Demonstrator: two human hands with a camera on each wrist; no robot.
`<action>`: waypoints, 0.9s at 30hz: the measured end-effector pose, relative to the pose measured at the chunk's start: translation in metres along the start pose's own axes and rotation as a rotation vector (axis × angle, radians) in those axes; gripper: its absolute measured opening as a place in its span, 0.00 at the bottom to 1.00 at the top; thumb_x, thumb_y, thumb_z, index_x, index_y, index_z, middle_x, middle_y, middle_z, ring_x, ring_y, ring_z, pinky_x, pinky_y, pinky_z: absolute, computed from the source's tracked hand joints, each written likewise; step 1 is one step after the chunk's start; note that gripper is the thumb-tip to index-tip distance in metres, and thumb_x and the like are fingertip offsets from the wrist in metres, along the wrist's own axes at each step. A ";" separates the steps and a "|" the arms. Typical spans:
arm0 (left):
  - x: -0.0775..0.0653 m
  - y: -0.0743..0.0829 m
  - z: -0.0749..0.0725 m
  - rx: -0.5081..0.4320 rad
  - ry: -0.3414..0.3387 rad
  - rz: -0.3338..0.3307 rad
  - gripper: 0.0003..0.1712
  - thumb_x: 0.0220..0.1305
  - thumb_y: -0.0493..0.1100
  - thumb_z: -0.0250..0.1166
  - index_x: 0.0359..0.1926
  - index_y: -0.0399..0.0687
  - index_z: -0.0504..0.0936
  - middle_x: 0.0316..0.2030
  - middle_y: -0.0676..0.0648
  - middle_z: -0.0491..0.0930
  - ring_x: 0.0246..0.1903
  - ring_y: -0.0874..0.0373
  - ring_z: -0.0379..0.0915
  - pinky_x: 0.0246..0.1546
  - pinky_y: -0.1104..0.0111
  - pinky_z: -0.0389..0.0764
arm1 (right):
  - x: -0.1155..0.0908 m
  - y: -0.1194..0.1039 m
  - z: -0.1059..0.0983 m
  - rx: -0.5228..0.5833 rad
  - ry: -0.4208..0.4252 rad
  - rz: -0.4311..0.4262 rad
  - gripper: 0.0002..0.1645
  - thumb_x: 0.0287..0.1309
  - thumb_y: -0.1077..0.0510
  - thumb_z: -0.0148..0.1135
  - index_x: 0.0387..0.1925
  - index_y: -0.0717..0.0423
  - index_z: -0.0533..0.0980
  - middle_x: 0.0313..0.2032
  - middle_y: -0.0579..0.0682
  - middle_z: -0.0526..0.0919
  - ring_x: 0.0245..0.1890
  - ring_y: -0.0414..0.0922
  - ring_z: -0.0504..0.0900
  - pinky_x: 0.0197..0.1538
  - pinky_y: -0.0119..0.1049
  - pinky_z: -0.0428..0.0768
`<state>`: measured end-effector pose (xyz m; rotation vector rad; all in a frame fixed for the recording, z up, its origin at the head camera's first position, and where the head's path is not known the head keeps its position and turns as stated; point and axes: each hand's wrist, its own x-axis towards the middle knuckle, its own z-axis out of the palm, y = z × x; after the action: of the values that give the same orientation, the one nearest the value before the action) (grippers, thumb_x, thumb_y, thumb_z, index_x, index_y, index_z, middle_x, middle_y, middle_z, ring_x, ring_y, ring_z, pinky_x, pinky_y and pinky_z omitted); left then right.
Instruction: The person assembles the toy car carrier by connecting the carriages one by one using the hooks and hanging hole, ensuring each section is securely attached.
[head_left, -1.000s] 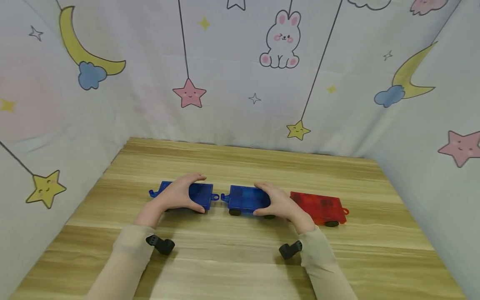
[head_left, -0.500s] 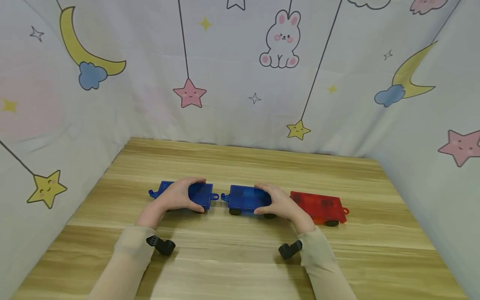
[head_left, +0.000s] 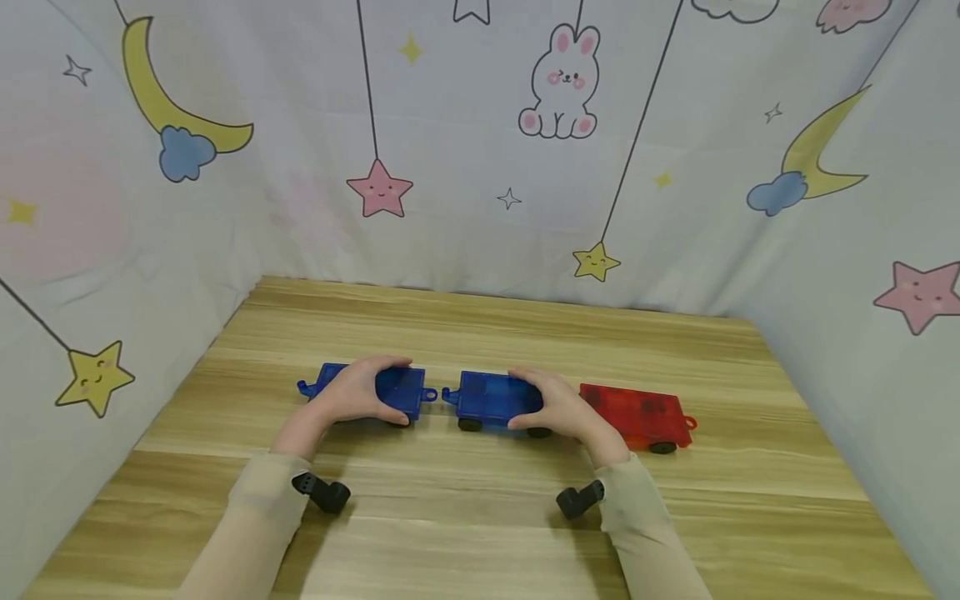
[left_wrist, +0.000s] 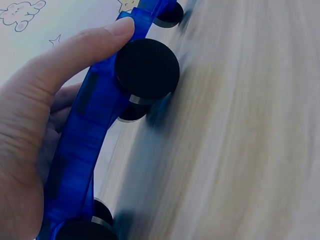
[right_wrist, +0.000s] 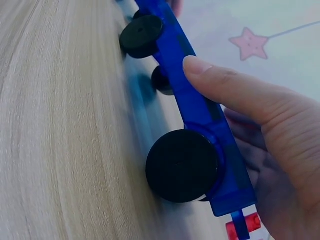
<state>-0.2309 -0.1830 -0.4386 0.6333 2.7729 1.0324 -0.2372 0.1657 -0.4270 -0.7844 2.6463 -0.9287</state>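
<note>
Two translucent blue toy train cars with black wheels stand in line on the wooden table. My left hand (head_left: 352, 393) grips the left blue car (head_left: 403, 385) across its sides, thumb on the near side. My right hand (head_left: 562, 408) holds the right blue car (head_left: 487, 396) the same way and covers its right end. A small gap separates the left car's ring (head_left: 431, 395) from the right car's hook (head_left: 449, 396). Behind the right hand is a red car (head_left: 637, 412); in the right wrist view, its red hook (right_wrist: 245, 225) overlaps the blue car's end tab (right_wrist: 240, 226).
The wooden table (head_left: 450, 517) runs to white cloth walls (head_left: 465, 242) printed with stars, moons and a rabbit, at the back and both sides. A black wrist camera (head_left: 322, 492) sits on the left sleeve, another camera (head_left: 581, 499) on the right.
</note>
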 end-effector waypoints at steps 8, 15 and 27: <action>-0.002 0.001 0.000 0.006 0.007 0.001 0.54 0.41 0.56 0.81 0.69 0.42 0.69 0.66 0.39 0.70 0.67 0.39 0.63 0.64 0.43 0.67 | 0.001 0.001 0.001 0.008 0.002 -0.005 0.50 0.49 0.46 0.75 0.70 0.59 0.65 0.69 0.60 0.66 0.70 0.60 0.64 0.68 0.59 0.66; -0.002 0.002 0.000 -0.007 0.019 0.008 0.54 0.42 0.56 0.81 0.69 0.43 0.69 0.66 0.39 0.70 0.67 0.39 0.64 0.63 0.42 0.67 | 0.000 0.002 0.001 0.005 0.005 -0.002 0.50 0.49 0.46 0.75 0.70 0.58 0.65 0.69 0.60 0.66 0.70 0.61 0.64 0.68 0.59 0.66; -0.001 0.001 0.002 -0.071 0.042 0.011 0.53 0.44 0.56 0.79 0.70 0.44 0.68 0.67 0.39 0.70 0.67 0.39 0.62 0.63 0.40 0.66 | 0.001 0.004 0.002 0.003 0.016 0.011 0.50 0.48 0.45 0.76 0.70 0.57 0.66 0.69 0.60 0.67 0.69 0.60 0.65 0.67 0.59 0.67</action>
<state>-0.2293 -0.1814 -0.4393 0.6254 2.7573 1.1534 -0.2390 0.1667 -0.4306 -0.7635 2.6602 -0.9393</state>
